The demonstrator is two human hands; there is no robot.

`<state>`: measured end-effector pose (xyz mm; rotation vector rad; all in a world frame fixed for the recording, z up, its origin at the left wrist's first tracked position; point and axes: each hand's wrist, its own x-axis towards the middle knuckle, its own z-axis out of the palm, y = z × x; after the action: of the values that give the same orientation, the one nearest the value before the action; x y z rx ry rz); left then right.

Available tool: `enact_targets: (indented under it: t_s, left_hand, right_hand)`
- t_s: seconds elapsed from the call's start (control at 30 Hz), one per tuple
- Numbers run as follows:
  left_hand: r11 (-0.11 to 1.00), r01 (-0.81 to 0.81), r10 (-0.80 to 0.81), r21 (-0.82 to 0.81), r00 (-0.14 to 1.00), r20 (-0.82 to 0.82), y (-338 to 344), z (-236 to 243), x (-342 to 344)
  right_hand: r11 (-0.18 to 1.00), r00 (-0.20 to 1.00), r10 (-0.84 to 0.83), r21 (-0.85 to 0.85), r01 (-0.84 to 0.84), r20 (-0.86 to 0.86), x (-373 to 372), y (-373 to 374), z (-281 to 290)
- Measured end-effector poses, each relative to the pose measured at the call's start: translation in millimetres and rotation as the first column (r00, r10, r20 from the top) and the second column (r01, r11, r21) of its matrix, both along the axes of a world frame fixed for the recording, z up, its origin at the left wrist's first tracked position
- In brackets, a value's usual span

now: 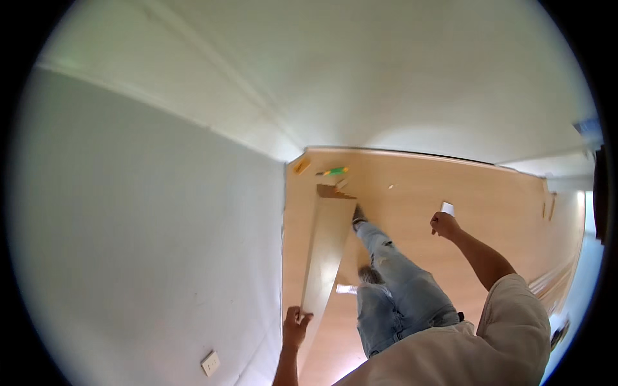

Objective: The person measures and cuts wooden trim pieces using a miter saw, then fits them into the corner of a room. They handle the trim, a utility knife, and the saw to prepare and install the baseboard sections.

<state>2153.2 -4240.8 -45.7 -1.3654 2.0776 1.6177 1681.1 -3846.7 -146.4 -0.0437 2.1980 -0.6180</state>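
A long, pale plank (327,251) runs from the lower edge toward the far corner, its far end jagged and brown. Its left edge is in the grip of my left hand (295,328), thumb and fingers closed on it. My right hand (444,225) is out to the right above the floor, fingers curled closed. Whatever it may hold is hidden. Just beyond it shows a small white piece (447,208); whether the hand touches it I cannot tell. Past the plank's far end lies a green and yellow utility knife (333,171).
The wood-look floor (405,193) meets a grey wall (161,212) on the left, with a socket (210,363) low down. A small wooden block (302,166) lies in the far corner. White paper (346,289) is beside my feet. Long strips (555,283) lie at the right.
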Motion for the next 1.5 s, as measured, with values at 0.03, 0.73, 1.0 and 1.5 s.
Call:
enact_targets:
  t_s: [0.03, 0.73, 1.0, 1.5]
  left_hand:
    - [0.999, 0.043, -0.043, -0.003, 0.999, -0.002, 18, 21, -15]
    - [0.898, 0.426, -0.406, 0.110, 0.898, -0.169, 413, 156, -79]
    - [0.834, 0.551, -0.454, 0.003, 0.690, -0.563, 698, 269, -260]
    - [0.479, 0.877, -0.847, 0.048, 0.476, -0.236, 1190, 196, -383]
  right_hand:
    - [0.998, 0.998, -0.060, -0.022, 0.059, -0.033, 12, 31, 12]
    - [0.639, 0.630, -0.760, -0.008, 0.769, -0.158, 495, 615, 62]
    - [0.506, 0.476, -0.841, -0.064, 0.860, -0.257, 504, 779, 191]
    - [0.243, 0.121, -0.910, -0.276, 0.930, -0.397, 425, 1186, 234]
